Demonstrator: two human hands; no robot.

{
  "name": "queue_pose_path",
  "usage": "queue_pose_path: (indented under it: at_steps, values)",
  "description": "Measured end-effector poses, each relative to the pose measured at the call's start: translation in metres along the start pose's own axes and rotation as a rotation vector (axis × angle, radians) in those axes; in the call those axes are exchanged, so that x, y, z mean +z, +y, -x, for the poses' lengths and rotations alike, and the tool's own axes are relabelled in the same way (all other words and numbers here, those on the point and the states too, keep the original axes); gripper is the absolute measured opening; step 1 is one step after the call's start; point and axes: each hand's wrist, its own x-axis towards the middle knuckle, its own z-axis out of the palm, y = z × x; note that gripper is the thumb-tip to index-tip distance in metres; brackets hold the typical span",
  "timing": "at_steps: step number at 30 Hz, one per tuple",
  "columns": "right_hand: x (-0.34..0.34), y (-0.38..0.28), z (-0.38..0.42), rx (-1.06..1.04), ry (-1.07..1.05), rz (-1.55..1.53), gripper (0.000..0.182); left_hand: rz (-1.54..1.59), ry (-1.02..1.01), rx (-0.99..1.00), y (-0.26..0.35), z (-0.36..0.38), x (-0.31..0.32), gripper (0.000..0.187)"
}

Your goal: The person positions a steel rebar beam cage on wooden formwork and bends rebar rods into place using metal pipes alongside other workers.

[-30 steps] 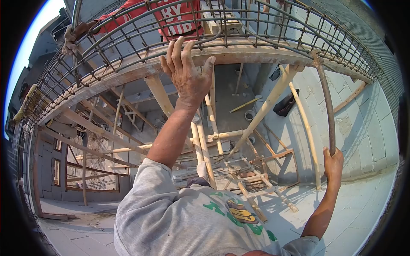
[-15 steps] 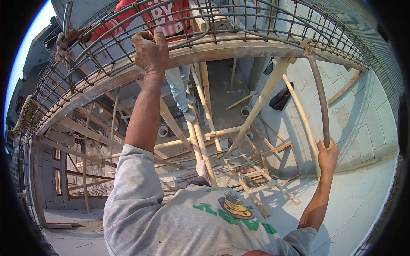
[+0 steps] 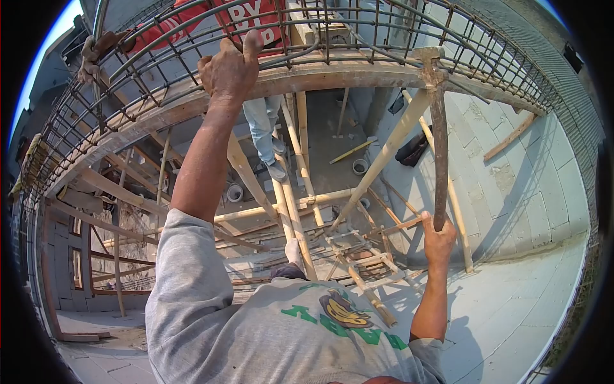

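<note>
My left hand [image 3: 230, 67] is raised with its fingers closed round a bar of the steel rebar cage [image 3: 326, 38], thumb pointing up. The cage runs in a curve along the top, just above a timber formwork board [image 3: 300, 80]. In my right hand [image 3: 438, 240] is a hammer [image 3: 440, 147], gripped low on its long, rusty-brown handle. Its head points up and overlaps the board and the lower cage bars, well to the right of my left hand.
Another person in a red shirt [image 3: 262, 25] stands beyond the cage; that person's hand [image 3: 96, 57] grips a bar at left. Below are bamboo and timber props [image 3: 390, 153], a ladder-like wooden frame [image 3: 364, 281] and buckets [image 3: 235, 192]. A grey block wall [image 3: 518, 179] rises at right.
My right hand has swung the hammer leftward, and its head is higher, over the formwork edge. My left hand stays on the cage. The other person leans slightly lower behind the bars.
</note>
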Motion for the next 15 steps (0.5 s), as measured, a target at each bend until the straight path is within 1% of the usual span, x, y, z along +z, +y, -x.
queue_pose_path:
  at_steps: [1, 4, 7, 8, 11, 12, 15]
  values:
    - [0.003, -0.012, 0.001, -0.013, -0.084, -0.046, 0.035, 0.009, -0.003, -0.004, 0.000, 0.002, 0.001, 0.069]
    - [0.004, -0.068, -0.020, -0.025, -0.260, 0.022, 0.033, 0.116, 0.031, -0.017, 0.002, 0.006, 0.000, 0.067]
    - [0.011, -0.089, -0.044, -0.091, -0.303, 0.156, 0.030, 0.119, 0.012, 0.011, -0.003, 0.004, 0.000, 0.066]
    - [0.017, -0.091, -0.047, -0.086, -0.282, 0.208, 0.028, 0.109, 0.012, 0.006, -0.003, 0.003, 0.000, 0.066]
    - [0.023, -0.095, -0.066, -0.141, -0.268, 0.235, 0.027, 0.095, 0.015, -0.001, -0.003, 0.005, 0.000, 0.065]
    - [0.024, -0.097, -0.073, -0.125, -0.268, 0.276, 0.027, 0.103, 0.030, 0.003, -0.002, 0.005, -0.001, 0.065]
    - [0.011, -0.098, -0.096, -0.136, -0.349, 0.341, 0.027, 0.085, 0.069, 0.013, -0.001, 0.006, 0.001, 0.064]
